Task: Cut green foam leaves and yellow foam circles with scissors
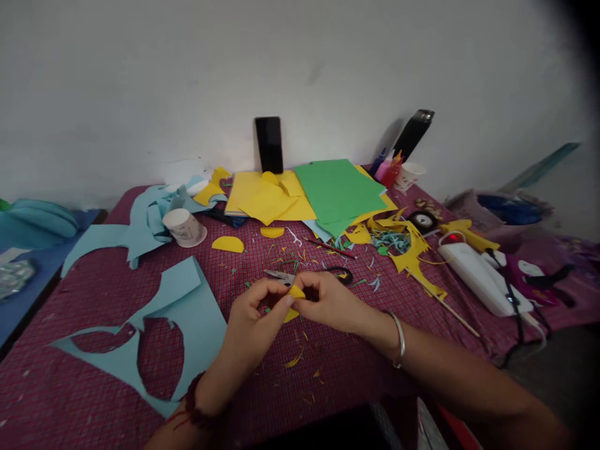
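Note:
Between the fingertips of both hands is a small piece of yellow paper [296,292]. My left hand [255,319] pinches it from the left, and my right hand [330,300] pinches it from the right. Another bit of yellow paper [291,315] shows just below the fingers; whether it is part of the same piece I cannot tell. Scissors [280,275] lie behind the hands, blades to the left, partly hidden by my right hand. Beyond them are yellow paper half-circles [228,244] and a pencil [330,247].
Cut blue paper [213,319] lies at left near a paper cup [182,226]. Yellow sheets [239,187] and green sheets [340,190] are stacked at the back, before a phone [269,145] against the wall. A white power strip [482,278], a stick [462,319] and yellow scraps [410,253] lie at right.

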The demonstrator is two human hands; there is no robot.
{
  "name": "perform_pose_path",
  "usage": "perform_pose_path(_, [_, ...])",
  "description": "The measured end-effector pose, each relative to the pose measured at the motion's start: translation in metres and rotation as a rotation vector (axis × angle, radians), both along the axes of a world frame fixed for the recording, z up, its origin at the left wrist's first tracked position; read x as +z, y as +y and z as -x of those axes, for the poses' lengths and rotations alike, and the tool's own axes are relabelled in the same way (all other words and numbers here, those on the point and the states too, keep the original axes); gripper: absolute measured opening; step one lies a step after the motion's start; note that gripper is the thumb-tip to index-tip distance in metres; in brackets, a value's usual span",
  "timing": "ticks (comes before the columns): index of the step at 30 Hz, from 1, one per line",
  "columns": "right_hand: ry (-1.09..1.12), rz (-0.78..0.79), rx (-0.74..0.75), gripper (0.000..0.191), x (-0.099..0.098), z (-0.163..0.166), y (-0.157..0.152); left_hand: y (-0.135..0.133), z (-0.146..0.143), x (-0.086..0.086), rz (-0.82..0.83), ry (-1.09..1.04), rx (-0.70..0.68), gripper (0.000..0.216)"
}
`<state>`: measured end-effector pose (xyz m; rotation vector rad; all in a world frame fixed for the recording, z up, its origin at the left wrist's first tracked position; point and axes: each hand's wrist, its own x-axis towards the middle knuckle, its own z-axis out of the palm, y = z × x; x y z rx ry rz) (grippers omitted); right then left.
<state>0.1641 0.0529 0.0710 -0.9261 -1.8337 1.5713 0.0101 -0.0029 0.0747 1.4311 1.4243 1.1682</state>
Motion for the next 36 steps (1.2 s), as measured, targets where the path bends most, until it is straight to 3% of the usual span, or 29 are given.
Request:
perform_pose_path(4, [-0.046, -0.069, 0.017, 0.012, -0.001, 0.001, -0.002, -0.001, -0.001, 0.003, -0.043, 0.044, -0.002, 0.01])
perform_pose_path(9, [-0.041, 0.014, 0.041, 0.01, -0.006, 0.002, -0.001, -0.001, -0.003, 0.0, 0.003, 0.024, 0.014, 0.009])
perform_pose_path(14, [-0.036, 0.065, 0.067, 0.015, -0.015, 0.005, 0.001, 0.001, -0.008, -0.013, 0.248, -0.394, 0.057, 0.012])
perform_pose_path(17, [-0.018, 0.057, 0.147, 0.014, -0.008, -0.003, 0.006, 0.002, -0.011, -0.015, 0.332, -0.608, 0.093, 0.016])
perform_pose_path(19, [-0.069, -0.042, 0.183, 0.014, 0.0, -0.015, 0.011, 0.003, -0.011, -0.013, 0.347, -0.664, 0.125, 0.017])
perform_pose_path(23, [-0.48, -0.563, 0.08, 0.014, 0.009, -0.048, 0.019, 0.005, -0.007, -0.006, 0.362, -0.696, 0.186, 0.017])
perform_pose_path(25, [-0.63, -0.707, 0.1, 0.02, 0.005, -0.06, 0.018, 0.005, -0.004, -0.001, 0.365, -0.725, 0.201, 0.018])
perform_pose_path(33, [-0.755, -0.78, 0.114, 0.051, -0.01, -0.065, 0.019, 0.006, 0.016, 0.011, 0.344, -0.877, 0.193, 0.018])
perform_pose_path(36, [-0.605, -0.621, 0.071, 0.049, -0.006, -0.067, 0.029, 0.004, 0.025, 0.015, 0.228, -0.794, 0.12, 0.018])
